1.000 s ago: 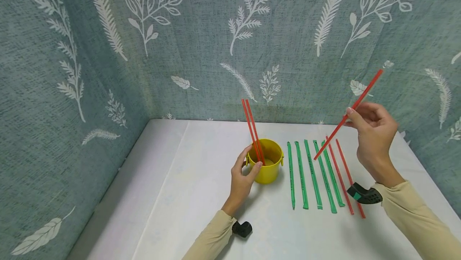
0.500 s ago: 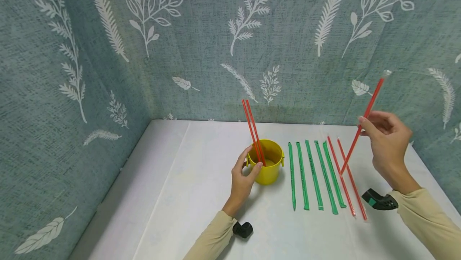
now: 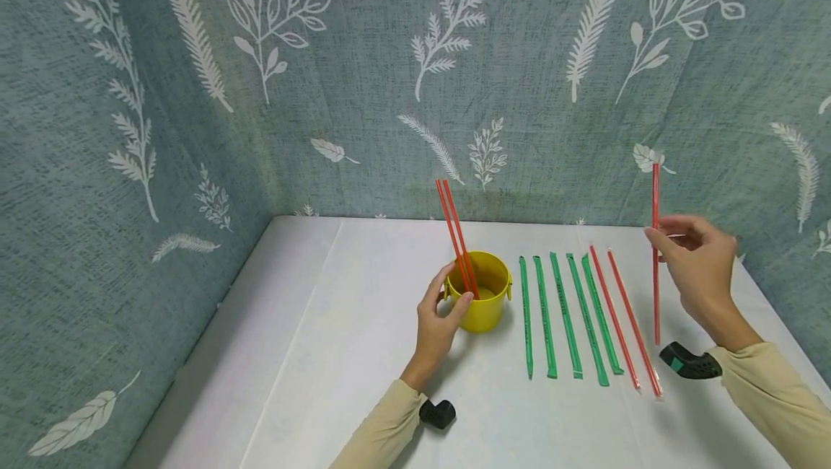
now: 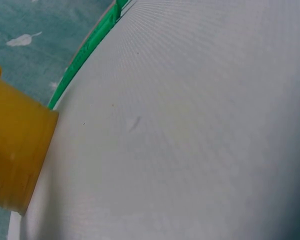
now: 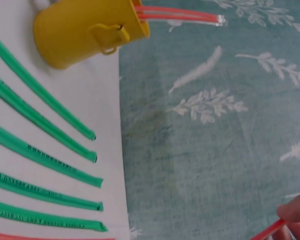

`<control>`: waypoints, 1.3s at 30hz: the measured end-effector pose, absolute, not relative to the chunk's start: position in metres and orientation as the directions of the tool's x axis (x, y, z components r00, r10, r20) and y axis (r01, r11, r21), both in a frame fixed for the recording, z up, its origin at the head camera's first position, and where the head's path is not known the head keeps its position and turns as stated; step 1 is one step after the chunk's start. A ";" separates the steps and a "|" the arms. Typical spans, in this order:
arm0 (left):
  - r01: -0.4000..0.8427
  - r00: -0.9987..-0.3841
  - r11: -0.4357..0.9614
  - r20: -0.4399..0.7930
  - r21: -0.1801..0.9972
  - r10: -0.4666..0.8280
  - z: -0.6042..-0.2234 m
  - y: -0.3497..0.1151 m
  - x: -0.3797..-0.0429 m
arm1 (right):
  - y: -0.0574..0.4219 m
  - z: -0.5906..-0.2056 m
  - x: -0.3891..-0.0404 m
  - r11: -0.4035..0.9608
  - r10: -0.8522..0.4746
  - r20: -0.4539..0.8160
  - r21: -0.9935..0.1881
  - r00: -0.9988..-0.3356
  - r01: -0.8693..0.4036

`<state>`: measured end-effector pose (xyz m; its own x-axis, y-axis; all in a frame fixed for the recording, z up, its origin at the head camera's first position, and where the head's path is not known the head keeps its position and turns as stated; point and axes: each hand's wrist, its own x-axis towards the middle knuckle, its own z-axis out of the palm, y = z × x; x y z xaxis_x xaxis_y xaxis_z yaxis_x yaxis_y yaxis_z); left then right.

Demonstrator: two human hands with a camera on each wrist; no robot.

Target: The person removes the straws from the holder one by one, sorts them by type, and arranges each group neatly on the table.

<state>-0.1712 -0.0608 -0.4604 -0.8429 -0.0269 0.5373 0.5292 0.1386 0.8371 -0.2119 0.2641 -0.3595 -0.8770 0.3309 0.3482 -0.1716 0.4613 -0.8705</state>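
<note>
My left hand (image 3: pixel 438 328) holds the small yellow bucket (image 3: pixel 483 316) at its left side, thumb at the near rim. Two red drinking straws (image 3: pixel 452 227) lean up out of the bucket. On the right, my right hand (image 3: pixel 701 263) pinches another red straw (image 3: pixel 656 296) between thumb and fingers, nearly upright above the table. Two red straws (image 3: pixel 617 317) lie on the table to the left of that hand. In the right wrist view only fingertips (image 5: pixel 296 210) and a bit of the straw show. The left wrist view shows the bucket's side but no hand.
Several green-wrapped straws (image 3: pixel 562 310) lie side by side between the bucket and the red ones. A white cloth covers the table (image 3: pixel 363 296). Leaf-patterned grey-green fabric (image 3: pixel 363 94) hangs behind the table and along its left.
My right hand has moved right and slightly down with its red straw, which has swung from slanted to nearly vertical. My left hand and the bucket have stayed put.
</note>
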 end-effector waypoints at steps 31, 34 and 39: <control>0.498 -0.861 0.152 0.508 0.854 -0.035 -0.458 -0.061 -0.169 | 0.301 -0.399 -0.224 0.705 0.178 0.104 -0.707 -0.979 0.054; 0.498 -0.860 0.154 0.508 0.854 -0.037 -0.458 -0.061 -0.169 | 0.305 -0.407 -0.228 0.716 0.183 0.057 -0.692 -0.981 0.093; 0.496 -0.860 0.165 0.508 0.852 -0.038 -0.458 -0.061 -0.169 | 0.323 -0.437 -0.244 0.711 0.204 0.025 -0.691 -0.979 0.130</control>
